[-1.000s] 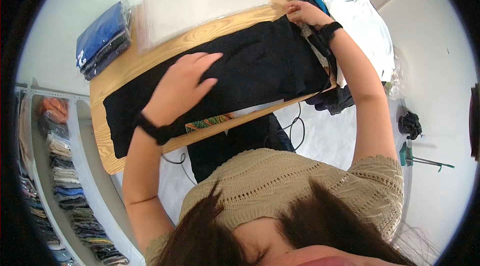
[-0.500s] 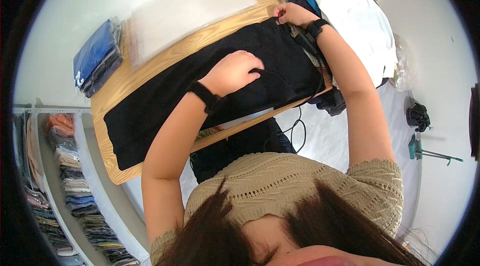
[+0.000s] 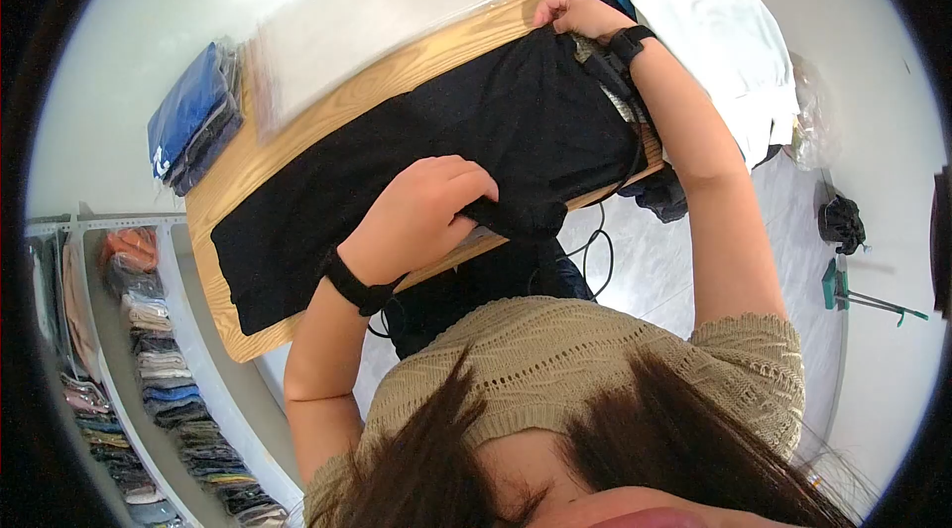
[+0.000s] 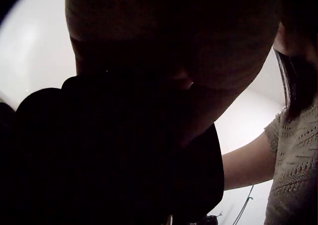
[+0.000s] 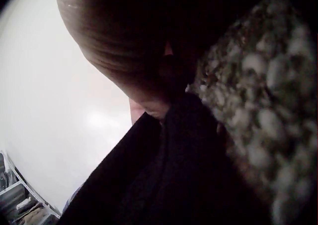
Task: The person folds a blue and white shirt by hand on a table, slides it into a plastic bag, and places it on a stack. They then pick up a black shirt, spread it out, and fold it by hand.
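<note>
A long black garment (image 3: 367,161) lies slantwise over a wooden table. Near the front edge, my left hand (image 3: 421,211) grips a gathered fold of it, the bunched cloth sticking out past the fingers. My right hand (image 3: 585,17) pinches the garment's far right corner. In the left wrist view, my left hand (image 4: 169,26) is a dark shape above black cloth (image 4: 124,150), its fingertips hidden. The right wrist view has my right hand (image 5: 109,46) at the edge of the black cloth (image 5: 174,160), beside a speckled nubby surface (image 5: 263,115).
Clear plastic bags (image 3: 367,22) lie at the table's back. Bagged folded clothes (image 3: 193,121) sit at the back left. A white top (image 3: 694,42) and dark clothes are at the right. Shelves of packed clothes (image 3: 169,359) stand at the lower left; cables (image 3: 600,255) hang below the table edge.
My left hand has moved from above the cloth's middle toward the front edge, drawing up a fold of the black cloth. My right hand has gone from the corner area to pinching the corner.
</note>
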The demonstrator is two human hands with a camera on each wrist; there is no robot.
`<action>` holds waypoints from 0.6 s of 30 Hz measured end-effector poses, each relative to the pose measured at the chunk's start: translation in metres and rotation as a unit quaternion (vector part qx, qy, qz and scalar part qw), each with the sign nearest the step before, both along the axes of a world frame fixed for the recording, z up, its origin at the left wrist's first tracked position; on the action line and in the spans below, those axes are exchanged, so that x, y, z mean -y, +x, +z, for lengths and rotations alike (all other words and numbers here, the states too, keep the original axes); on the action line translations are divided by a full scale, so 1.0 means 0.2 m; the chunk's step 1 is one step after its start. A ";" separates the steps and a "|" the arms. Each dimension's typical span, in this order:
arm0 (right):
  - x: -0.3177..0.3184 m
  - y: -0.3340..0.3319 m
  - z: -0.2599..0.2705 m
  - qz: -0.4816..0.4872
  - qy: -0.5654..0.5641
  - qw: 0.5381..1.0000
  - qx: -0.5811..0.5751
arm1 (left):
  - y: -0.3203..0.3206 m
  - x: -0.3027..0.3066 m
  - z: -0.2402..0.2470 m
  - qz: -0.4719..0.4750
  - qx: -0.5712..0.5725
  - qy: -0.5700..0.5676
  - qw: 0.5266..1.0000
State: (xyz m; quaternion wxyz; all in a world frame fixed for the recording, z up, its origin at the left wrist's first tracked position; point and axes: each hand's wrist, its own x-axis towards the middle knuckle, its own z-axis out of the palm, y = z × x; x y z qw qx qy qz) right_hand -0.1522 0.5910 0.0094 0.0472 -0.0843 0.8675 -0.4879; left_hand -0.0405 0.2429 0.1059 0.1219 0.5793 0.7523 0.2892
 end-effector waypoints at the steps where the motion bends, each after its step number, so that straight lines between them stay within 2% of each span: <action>1: 0.00 0.00 0.00 0.012 -0.011 1.000 -0.003 | 0.00 0.00 -0.01 0.006 0.002 0.010 1.000; 5: 0.00 0.01 0.03 0.016 0.025 0.999 0.022 | -0.01 -0.02 -0.06 0.054 0.045 0.003 0.998; 8: 0.02 0.02 0.05 -0.019 0.071 0.997 0.024 | -0.03 0.00 -0.08 0.200 0.143 0.096 0.965; 9: 0.02 0.02 0.05 -0.017 0.078 0.997 0.021 | -0.06 0.02 -0.13 0.260 0.109 0.132 0.950; 11: 0.02 0.02 0.06 -0.015 0.085 0.996 0.018 | -0.12 0.09 -0.19 0.397 0.218 0.122 0.883; 12: 0.02 0.01 0.06 -0.020 0.097 0.995 0.017 | -0.13 0.14 -0.23 0.398 0.219 0.121 0.883; 14: 0.02 0.00 0.05 -0.025 0.108 0.994 0.016 | -0.15 0.21 -0.27 0.438 0.359 0.121 0.815; 15: 0.01 -0.01 0.04 -0.022 0.112 0.993 0.013 | -0.15 0.22 -0.28 0.438 0.360 0.119 0.815; 17: 0.01 -0.01 0.03 -0.019 0.116 0.993 0.013 | -0.17 0.21 -0.27 0.473 0.510 0.177 0.697; 18: 0.02 0.00 0.04 -0.028 0.127 0.991 0.006 | -0.16 0.20 -0.26 0.473 0.511 0.176 0.696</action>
